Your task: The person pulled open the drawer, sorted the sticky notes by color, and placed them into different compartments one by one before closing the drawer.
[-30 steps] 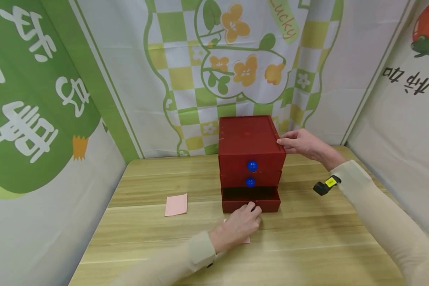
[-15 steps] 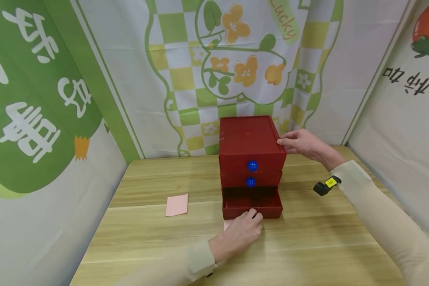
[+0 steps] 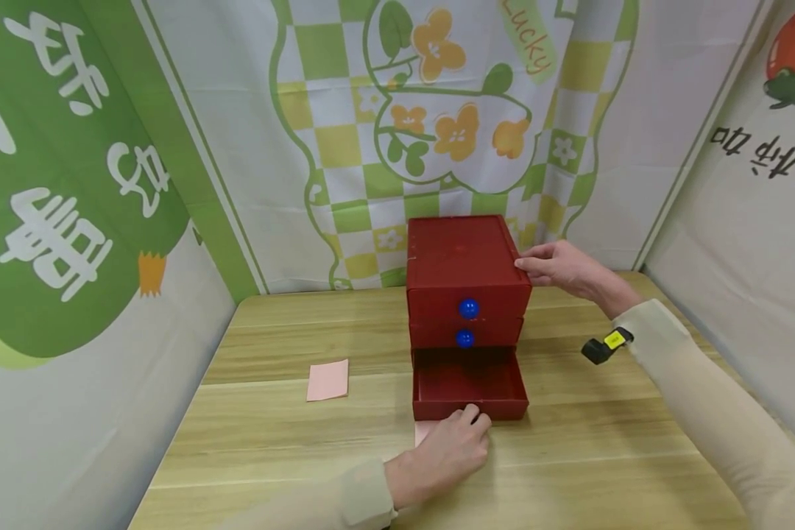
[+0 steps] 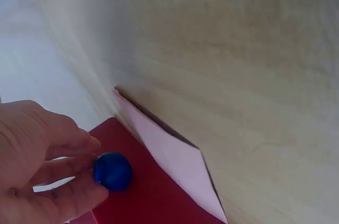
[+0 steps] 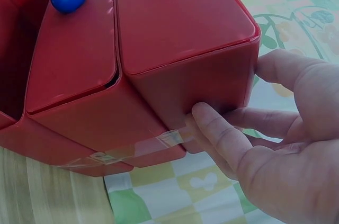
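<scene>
A red cabinet [image 3: 464,250] of three stacked drawers stands on the table, each drawer with a round blue knob. Its bottom drawer [image 3: 470,410] is pulled well out, and the inside holds nothing visible. My left hand [image 3: 445,453] pinches that drawer's blue knob [image 4: 113,171] between thumb and fingers; the head view hides the knob behind the hand. Beneath the hand, a pink paper note [image 3: 424,431] lies partly covered, right at the drawer front. My right hand [image 3: 559,266] rests at the cabinet's upper right side, its straight fingers [image 5: 220,131] touching the red wall.
Another pink note [image 3: 327,380] lies on the wooden table [image 3: 258,427] to the left of the cabinet. The upper two drawers are closed. Behind hangs a green and white patterned curtain [image 3: 338,132], and printed cloth flanks both sides.
My left hand has drawn the bottom drawer farther out toward me, its front sliding over the pink note. The right hand has kept its place on the cabinet.
</scene>
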`<state>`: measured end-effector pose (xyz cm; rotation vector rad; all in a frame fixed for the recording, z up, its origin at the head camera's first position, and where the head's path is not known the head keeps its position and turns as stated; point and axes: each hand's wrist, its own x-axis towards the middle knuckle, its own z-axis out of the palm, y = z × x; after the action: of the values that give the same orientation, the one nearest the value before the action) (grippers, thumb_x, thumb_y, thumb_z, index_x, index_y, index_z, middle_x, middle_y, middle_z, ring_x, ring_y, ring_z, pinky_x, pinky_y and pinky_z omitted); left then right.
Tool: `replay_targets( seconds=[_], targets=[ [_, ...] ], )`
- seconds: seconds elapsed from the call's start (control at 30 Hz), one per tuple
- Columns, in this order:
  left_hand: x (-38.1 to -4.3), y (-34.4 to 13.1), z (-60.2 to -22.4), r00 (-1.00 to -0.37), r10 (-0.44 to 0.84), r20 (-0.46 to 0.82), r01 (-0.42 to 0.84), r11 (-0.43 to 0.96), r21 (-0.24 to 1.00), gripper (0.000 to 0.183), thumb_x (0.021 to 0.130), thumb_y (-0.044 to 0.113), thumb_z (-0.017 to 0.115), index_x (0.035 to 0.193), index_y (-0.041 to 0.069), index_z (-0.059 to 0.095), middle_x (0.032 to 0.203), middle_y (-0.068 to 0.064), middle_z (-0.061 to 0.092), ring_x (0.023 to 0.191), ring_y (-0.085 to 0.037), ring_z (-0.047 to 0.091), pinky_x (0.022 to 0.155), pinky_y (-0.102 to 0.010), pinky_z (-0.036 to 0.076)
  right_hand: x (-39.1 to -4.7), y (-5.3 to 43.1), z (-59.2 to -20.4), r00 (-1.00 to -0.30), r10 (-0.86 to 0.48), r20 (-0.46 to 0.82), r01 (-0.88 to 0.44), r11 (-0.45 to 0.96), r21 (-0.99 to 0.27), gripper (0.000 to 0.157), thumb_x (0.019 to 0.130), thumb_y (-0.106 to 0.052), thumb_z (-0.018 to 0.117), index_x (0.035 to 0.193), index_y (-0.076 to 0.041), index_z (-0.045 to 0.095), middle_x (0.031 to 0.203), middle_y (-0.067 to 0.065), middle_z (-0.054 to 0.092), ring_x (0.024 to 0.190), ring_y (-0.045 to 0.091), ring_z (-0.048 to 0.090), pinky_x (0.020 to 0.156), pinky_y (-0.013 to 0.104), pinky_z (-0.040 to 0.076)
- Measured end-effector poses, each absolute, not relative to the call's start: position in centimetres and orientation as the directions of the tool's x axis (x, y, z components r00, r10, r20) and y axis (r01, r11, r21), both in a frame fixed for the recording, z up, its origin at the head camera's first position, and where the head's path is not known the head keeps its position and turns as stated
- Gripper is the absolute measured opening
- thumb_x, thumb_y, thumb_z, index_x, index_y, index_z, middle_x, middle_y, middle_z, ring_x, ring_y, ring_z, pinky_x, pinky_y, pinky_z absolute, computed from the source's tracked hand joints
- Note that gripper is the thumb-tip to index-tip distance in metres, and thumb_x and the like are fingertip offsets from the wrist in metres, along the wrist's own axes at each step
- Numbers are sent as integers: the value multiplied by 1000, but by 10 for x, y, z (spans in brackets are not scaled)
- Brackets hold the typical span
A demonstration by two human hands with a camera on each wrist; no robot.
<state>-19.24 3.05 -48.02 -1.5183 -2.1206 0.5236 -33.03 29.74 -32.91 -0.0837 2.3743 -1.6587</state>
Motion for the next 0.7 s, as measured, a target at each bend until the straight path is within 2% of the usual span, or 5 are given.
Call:
replay_targets(
  seconds=[0.2,0.7],
  targets=[
    [-198,27,-478,-260,958,124,786,284,-549,13,88,20,54,94,19,66,88,-1,50,80,-18,41,68,-21,43,-330,296,-330,-968,-197,-157,81,347,-934,59,83,-31,61,126,6,43,116,17,52,94,17,60,85,32,49],
    [-202,30,-479,-239,965,104,771,254,-585,14,87,24,56,97,20,66,88,-1,53,78,-18,42,66,-19,44,-332,297,-331,-970,-176,-165,95,346,-933,58,82,-31,62,124,4,45,115,16,54,93,18,60,85,33,49]
  ],
)
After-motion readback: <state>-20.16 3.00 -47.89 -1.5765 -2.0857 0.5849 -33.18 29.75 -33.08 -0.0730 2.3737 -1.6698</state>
